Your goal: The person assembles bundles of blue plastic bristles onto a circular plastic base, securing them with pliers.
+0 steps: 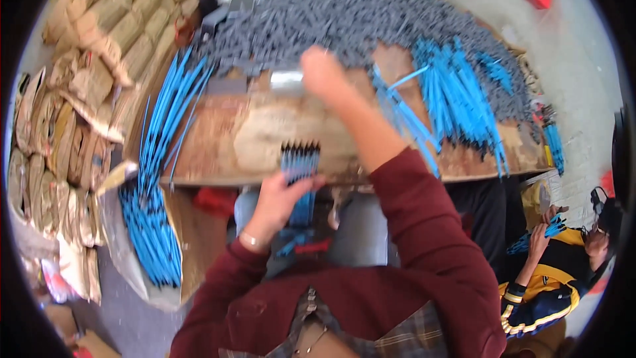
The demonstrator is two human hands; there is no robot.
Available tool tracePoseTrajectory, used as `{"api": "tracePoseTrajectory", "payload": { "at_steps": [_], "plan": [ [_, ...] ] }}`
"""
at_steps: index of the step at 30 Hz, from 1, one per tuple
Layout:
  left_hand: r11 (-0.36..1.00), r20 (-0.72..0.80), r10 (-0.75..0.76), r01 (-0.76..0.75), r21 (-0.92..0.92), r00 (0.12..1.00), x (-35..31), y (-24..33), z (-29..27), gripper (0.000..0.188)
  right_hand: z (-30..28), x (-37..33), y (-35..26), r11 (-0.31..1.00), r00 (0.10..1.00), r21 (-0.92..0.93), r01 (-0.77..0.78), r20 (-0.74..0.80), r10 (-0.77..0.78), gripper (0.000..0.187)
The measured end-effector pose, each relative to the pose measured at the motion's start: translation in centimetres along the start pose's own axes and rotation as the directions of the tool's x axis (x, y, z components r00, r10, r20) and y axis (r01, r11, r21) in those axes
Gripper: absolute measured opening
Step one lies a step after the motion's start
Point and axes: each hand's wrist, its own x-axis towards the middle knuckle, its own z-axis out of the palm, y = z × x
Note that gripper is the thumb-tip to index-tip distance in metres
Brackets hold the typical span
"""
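Observation:
My left hand (275, 199) is closed around a row of thin blue plastic strips (301, 189). Their black tips point away from me, just over the table's near edge. Farther off, my right hand (322, 74) is stretched out above the wooden table (285, 122), close to the heap of small grey pieces (344, 16). Motion smears its fingers, so what they hold, if anything, does not show. Just left of it lies a shiny silver block (287, 80). A flat grey piece (227, 85) is beside that block.
Loose blue strips (457, 93) are piled at the table's right, others (172, 113) along its left edge. A box (192, 238) of blue strips stands at the lower left. Brown paper packages (79, 152) are stacked beyond. A co-worker (550, 272) holds blue strips at right.

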Motion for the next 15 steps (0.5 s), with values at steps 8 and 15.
{"api": "tracePoseTrajectory", "payload": {
  "at_steps": [8, 15],
  "plan": [
    [0.973, -0.001, -0.065, 0.063, -0.220, 0.998, 0.8, -0.1, -0.1, 0.018, -9.2, -13.1, -3.7, 0.372, 0.981, 0.914, -0.164, 0.112, 0.157, 0.011],
    [0.968, 0.040, 0.004, 0.006, -0.252, 0.999, 0.0, -1.0, 0.1, 0.019, -10.4, -17.7, -5.3, 0.788, 0.979, 0.611, 0.075, -0.194, 0.057, 0.021]
  ]
}}
